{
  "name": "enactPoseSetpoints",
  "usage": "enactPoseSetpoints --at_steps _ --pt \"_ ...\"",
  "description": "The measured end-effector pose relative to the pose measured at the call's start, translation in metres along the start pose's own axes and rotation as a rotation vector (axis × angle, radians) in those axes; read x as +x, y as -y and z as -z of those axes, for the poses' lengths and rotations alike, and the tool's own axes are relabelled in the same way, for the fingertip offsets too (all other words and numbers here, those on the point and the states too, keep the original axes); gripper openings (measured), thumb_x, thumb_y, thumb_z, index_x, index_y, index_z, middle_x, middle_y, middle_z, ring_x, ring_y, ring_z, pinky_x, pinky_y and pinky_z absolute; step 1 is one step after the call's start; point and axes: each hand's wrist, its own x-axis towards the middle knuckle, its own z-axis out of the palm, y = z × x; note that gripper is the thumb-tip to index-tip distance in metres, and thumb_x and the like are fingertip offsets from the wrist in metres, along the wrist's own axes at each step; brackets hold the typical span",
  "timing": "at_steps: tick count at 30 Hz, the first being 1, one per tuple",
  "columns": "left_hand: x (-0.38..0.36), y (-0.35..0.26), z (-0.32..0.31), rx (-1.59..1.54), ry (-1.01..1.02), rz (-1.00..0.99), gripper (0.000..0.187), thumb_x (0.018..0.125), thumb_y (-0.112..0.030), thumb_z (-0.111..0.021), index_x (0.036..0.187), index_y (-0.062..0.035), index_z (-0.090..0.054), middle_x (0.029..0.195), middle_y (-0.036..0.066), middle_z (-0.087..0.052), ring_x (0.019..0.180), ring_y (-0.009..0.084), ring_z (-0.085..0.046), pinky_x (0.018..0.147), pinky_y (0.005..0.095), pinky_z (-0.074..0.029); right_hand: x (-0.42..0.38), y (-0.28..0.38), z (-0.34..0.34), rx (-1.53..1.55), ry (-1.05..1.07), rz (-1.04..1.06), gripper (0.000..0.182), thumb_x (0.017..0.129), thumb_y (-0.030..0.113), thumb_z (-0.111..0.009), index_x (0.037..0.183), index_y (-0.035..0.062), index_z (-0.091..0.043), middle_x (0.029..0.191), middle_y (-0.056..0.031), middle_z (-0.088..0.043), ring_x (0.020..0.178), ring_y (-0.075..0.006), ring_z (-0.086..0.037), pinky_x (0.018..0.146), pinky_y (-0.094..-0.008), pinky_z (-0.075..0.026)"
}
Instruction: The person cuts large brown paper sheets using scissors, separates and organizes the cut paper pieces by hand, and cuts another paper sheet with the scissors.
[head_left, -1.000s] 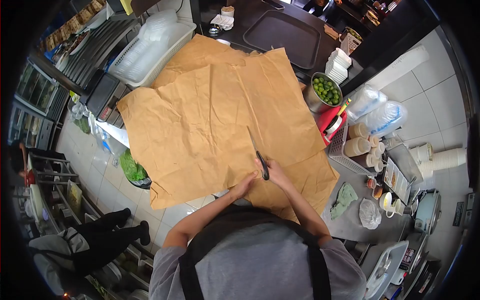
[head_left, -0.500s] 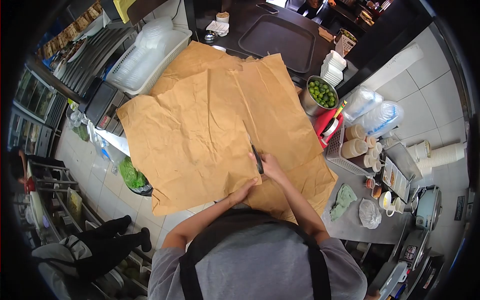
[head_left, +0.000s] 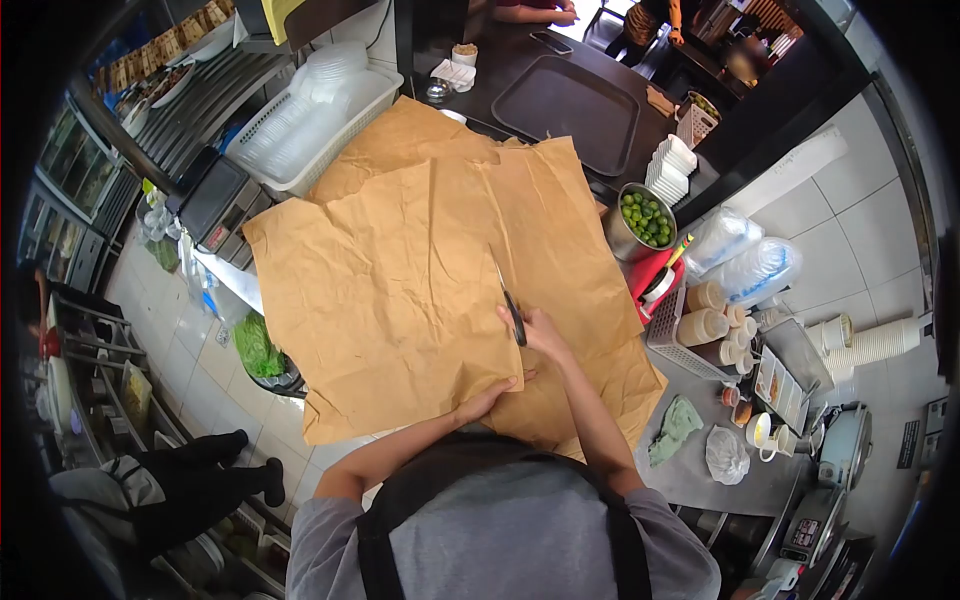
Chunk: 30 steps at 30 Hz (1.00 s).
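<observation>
Large creased sheets of brown paper [head_left: 370, 290] lie overlapped in front of me. My right hand [head_left: 543, 334] is closed on the handles of black-handled scissors [head_left: 514, 313], whose blades point away from me along a cut edge in the top sheet. Nearer to me, my left hand [head_left: 488, 398] grips the lower right corner of that sheet, with the thumb above the paper and fingers partly beneath it.
A white basket of clear plastic containers [head_left: 290, 185] stands at the back left, a dark tray [head_left: 568, 112] behind the paper. To the right are a metal pot of green limes [head_left: 620, 238], a bottle basket [head_left: 680, 352] and a green cloth [head_left: 677, 430]. A person [head_left: 150, 490] stands lower left.
The view has shifted slightly, showing more of the people beyond the counter. Both hands keep their holds on the scissors and the paper, with little visible movement.
</observation>
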Motion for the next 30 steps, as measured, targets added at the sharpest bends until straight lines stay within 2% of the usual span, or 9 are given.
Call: enactPoseSetpoints --at_steps 2,5,8,14,17,22,25,28,30 --pt "0.003 0.004 0.005 -0.015 0.017 -0.007 0.053 0.094 -0.037 -0.028 0.133 -0.0030 -0.032 0.137 0.009 -0.031 0.124 0.0184 -0.030 0.104 0.0290 -0.020 0.003 0.002 0.002 -0.003 -0.004 0.015 0.060 0.074 0.061 -0.056 0.050 0.0055 -0.050 0.046 0.0013 -0.040 0.045 -0.0090 -0.039 0.042 -0.0278 -0.030" --pt "-0.001 -0.011 -0.004 0.047 0.000 0.018 0.055 0.093 -0.038 -0.027 0.133 -0.0008 -0.031 0.139 0.008 -0.029 0.129 0.0192 -0.024 0.106 0.0300 -0.014 0.008 -0.004 0.001 -0.004 -0.007 0.048 0.060 0.074 0.061 -0.055 0.050 0.0057 -0.048 0.046 0.0012 -0.040 0.046 -0.0092 -0.039 0.043 -0.0274 -0.030" --pt "0.004 0.004 0.005 0.148 0.021 -0.033 0.055 0.093 -0.038 -0.026 0.133 -0.0008 -0.032 0.139 0.009 -0.030 0.129 0.0189 -0.024 0.106 0.0300 -0.014 0.014 -0.002 0.000 -0.015 -0.023 0.032 0.060 0.075 0.060 -0.055 0.050 0.0054 -0.048 0.047 0.0017 -0.040 0.046 -0.0094 -0.038 0.042 -0.0271 -0.030" --pt "-0.002 -0.013 -0.006 0.103 -0.010 -0.002 0.054 0.094 -0.036 -0.025 0.132 0.0007 -0.032 0.139 0.009 -0.030 0.129 0.0191 -0.023 0.107 0.0299 -0.012 0.031 -0.011 -0.006 0.045 -0.040 0.067 0.057 0.078 0.056 -0.054 0.052 0.0059 -0.049 0.048 0.0035 -0.041 0.044 -0.0078 -0.037 0.040 -0.0252 -0.028" --pt "0.002 0.001 0.002 0.124 -0.003 -0.044 0.053 0.094 -0.036 -0.025 0.132 0.0006 -0.032 0.139 0.008 -0.029 0.129 0.0192 -0.024 0.107 0.0297 -0.012 0.037 -0.006 -0.005 0.070 -0.037 0.053 0.054 0.079 0.055 -0.054 0.054 0.0072 -0.049 0.047 0.0046 -0.039 0.042 -0.0060 -0.035 0.039 -0.0238 -0.026" --pt "0.002 -0.014 0.000 0.153 -0.006 -0.064 0.051 0.094 -0.033 -0.025 0.133 -0.0007 -0.032 0.139 0.008 -0.029 0.129 0.0189 -0.025 0.107 0.0291 -0.013 0.049 -0.012 -0.011 0.094 -0.056 0.109 0.050 0.080 0.052 -0.055 0.057 0.0082 -0.050 0.046 0.0063 -0.036 0.039 -0.0044 -0.031 0.037 -0.0238 -0.023" --pt "-0.005 -0.017 -0.009 0.129 0.007 -0.015 0.048 0.095 -0.030 -0.023 0.133 -0.0017 -0.032 0.139 0.007 -0.029 0.128 0.0184 -0.025 0.107 0.0284 -0.015 0.054 0.002 -0.001 0.097 0.011 -0.043 0.057 0.077 0.055 -0.056 0.049 0.0069 -0.046 0.047 0.0010 -0.042 0.044 -0.0080 -0.039 0.041 -0.0256 -0.031" --pt "0.002 -0.022 -0.007 0.130 0.008 -0.005 0.047 0.095 -0.029 -0.024 0.132 -0.0017 -0.033 0.138 0.007 -0.031 0.128 0.0182 -0.026 0.106 0.0285 -0.016 0.077 -0.023 -0.011 0.080 -0.125 0.171 0.057 0.077 0.056 -0.056 0.049 0.0075 -0.044 0.046 0.0009 -0.041 0.043 -0.0087 -0.040 0.040 -0.0259 -0.031" --pt "0.003 -0.015 -0.006 0.120 -0.011 -0.001 0.046 0.095 -0.029 -0.025 0.131 -0.0014 -0.035 0.137 0.007 -0.033 0.127 0.0181 -0.027 0.106 0.0288 -0.016 0.082 -0.021 -0.005 0.068 -0.037 0.066 0.058 0.077 0.057 -0.055 0.049 0.0076 -0.044 0.045 0.0007 -0.040 0.042 -0.0089 -0.039 0.039 -0.0262 -0.030"
